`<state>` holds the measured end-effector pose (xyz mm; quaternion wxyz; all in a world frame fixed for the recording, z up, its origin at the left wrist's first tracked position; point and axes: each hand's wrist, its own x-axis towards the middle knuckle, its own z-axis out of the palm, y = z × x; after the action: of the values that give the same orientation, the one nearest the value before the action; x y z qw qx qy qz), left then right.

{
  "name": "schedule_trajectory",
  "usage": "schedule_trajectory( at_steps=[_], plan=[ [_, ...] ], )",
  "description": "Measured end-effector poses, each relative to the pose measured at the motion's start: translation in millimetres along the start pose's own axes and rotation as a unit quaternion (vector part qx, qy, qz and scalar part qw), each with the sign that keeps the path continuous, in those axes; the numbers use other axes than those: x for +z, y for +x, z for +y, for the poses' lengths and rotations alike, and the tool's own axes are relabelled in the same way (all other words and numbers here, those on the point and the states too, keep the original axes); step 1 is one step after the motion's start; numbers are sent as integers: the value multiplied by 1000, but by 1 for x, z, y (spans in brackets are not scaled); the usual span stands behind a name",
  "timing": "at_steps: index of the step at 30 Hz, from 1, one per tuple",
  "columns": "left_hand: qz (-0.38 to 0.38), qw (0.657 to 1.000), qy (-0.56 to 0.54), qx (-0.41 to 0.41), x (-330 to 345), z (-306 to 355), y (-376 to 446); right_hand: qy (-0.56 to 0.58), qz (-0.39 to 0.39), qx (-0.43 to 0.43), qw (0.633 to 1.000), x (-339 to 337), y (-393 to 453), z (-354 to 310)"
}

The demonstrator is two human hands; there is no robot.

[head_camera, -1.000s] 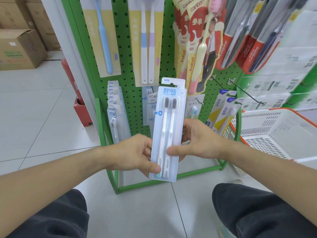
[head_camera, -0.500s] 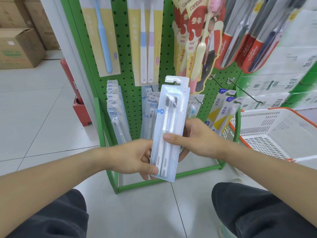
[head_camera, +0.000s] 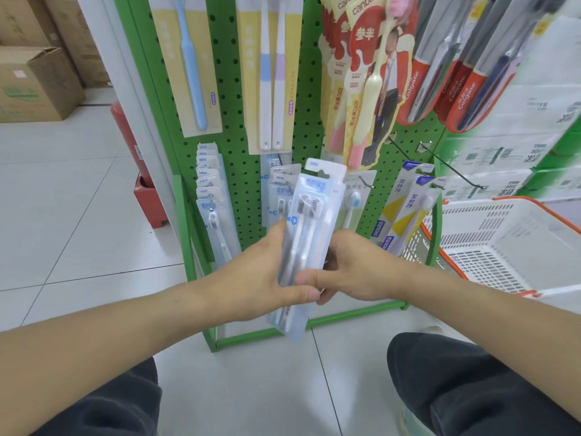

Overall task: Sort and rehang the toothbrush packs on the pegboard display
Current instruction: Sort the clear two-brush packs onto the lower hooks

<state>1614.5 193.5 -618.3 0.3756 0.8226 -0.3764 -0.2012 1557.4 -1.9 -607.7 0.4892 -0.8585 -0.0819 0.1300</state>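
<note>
In front of the green pegboard (head_camera: 232, 171), I am pinching one toothbrush pack (head_camera: 309, 234) between my left hand (head_camera: 257, 278) and right hand (head_camera: 355, 272), not yet hung, while other packs (head_camera: 210, 196) are hanging already.

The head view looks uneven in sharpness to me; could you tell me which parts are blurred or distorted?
In the head view, the held toothbrush pack is smeared by motion, its print unreadable; both the left hand and right hand gripping it are slightly soft; the red Colgate packs at the upper right are streaked; the wide lens bends the green pegboard.
</note>
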Motion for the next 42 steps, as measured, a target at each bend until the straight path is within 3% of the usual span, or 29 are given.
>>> schedule_trajectory(
  at_steps=[4,7,9,13,15,17,20,23,26,33,36,38,42],
  plan=[
    [-53,998,41,10,3,0,1,-8,-94,-5,996,0,-4,-3],
    [-80,992,95,0,2,-4,2,6,-108,7,994,-6,-5,-1],
    [-97,989,113,1,2,-7,1,5,-77,12,997,-9,-5,0],
    [-105,993,60,-14,3,-14,2,17,89,26,996,-18,2,2],
    [-87,996,30,-18,2,-13,2,-45,148,35,987,-25,3,5],
    [-86,995,-3,-39,0,-12,2,-65,160,45,984,-28,2,6],
    [-92,994,-8,-65,-4,-9,1,38,154,31,987,-26,2,5],
    [-33,997,-19,-65,-7,-8,3,60,117,2,991,-23,0,-2],
    [15,996,-71,-59,-9,-4,4,49,127,5,991,-22,0,-2],
    [-60,988,-119,-82,-8,3,4,84,197,-46,976,-15,0,-8],
    [-86,987,-93,-95,-9,2,3,19,181,-63,981,-18,-1,-8],
    [-91,988,-73,-100,-9,1,2,-27,170,-46,984,-19,-1,-9],
    [-63,988,-85,-115,-10,-2,4,-15,194,-8,981,-19,3,-10]
  ],
)
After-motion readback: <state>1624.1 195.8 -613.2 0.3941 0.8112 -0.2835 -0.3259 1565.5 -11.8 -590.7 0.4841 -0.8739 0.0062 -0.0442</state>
